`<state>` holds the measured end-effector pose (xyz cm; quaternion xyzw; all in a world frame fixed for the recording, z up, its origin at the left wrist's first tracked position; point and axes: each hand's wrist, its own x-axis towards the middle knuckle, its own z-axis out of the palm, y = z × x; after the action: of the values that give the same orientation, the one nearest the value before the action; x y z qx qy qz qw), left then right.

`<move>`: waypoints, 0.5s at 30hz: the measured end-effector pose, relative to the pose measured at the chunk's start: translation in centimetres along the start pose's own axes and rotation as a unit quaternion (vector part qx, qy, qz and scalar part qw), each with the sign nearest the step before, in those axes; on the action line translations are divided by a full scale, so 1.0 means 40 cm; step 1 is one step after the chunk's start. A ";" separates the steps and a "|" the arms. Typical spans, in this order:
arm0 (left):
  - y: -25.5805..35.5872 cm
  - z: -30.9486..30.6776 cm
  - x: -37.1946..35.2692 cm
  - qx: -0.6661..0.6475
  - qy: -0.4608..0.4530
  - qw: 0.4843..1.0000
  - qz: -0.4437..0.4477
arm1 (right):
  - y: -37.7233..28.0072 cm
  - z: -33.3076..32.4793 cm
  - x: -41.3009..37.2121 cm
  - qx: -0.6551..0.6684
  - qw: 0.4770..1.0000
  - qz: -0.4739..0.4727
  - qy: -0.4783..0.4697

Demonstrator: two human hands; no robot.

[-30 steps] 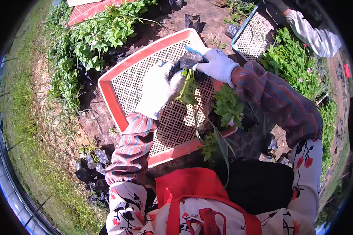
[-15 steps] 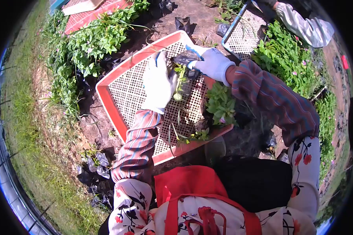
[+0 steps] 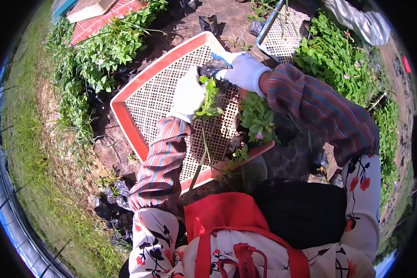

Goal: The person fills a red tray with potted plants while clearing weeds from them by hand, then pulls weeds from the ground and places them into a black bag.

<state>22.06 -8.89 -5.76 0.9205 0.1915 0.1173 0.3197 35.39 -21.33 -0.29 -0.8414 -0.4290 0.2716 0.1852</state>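
My left hand (image 3: 188, 95), in a white glove, is closed at the left end of a black plastic seedling bag (image 3: 212, 68). My right hand (image 3: 245, 72), in a white glove with blue fingertips, grips the bag's right side with thumb and fingers. A leafy green seedling (image 3: 210, 99) hangs below the bag beside my left palm. Its roots and the soil are hidden. Both hands are above a red-rimmed crate (image 3: 125, 118) with a pale mesh bottom. Another leafy plant (image 3: 257, 116) stands at the crate's right side, below my right wrist.
Rows of potted green plants (image 3: 106, 55) grow at the left, and more plants (image 3: 336, 55) at the right. A blue-rimmed crate (image 3: 282, 34) lies at the upper right, near another person's sleeve (image 3: 361, 23). Crumpled black bags (image 3: 113, 199) lie at the lower left.
My left hand has turned, and the seedling's leaves now hang fuller beside it. The bag has shifted slightly down and left between my hands. The whole view has moved a little.
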 end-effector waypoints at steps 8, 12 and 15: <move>-0.023 -0.029 0.013 -0.384 -0.140 0.909 -0.083 | 0.005 0.005 0.003 0.004 1.000 0.010 -0.023; -0.011 -0.031 0.001 0.065 -0.007 0.997 0.038 | -0.025 -0.007 0.001 -0.002 0.999 0.007 -0.054; 0.006 -0.030 0.004 0.061 -0.058 0.996 -0.006 | -0.024 0.009 0.002 -0.015 1.000 -0.008 -0.022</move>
<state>21.87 -8.32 -4.69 0.9425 0.1845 0.0500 0.2742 34.59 -20.71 -0.07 -0.8345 -0.4434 0.2824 0.1653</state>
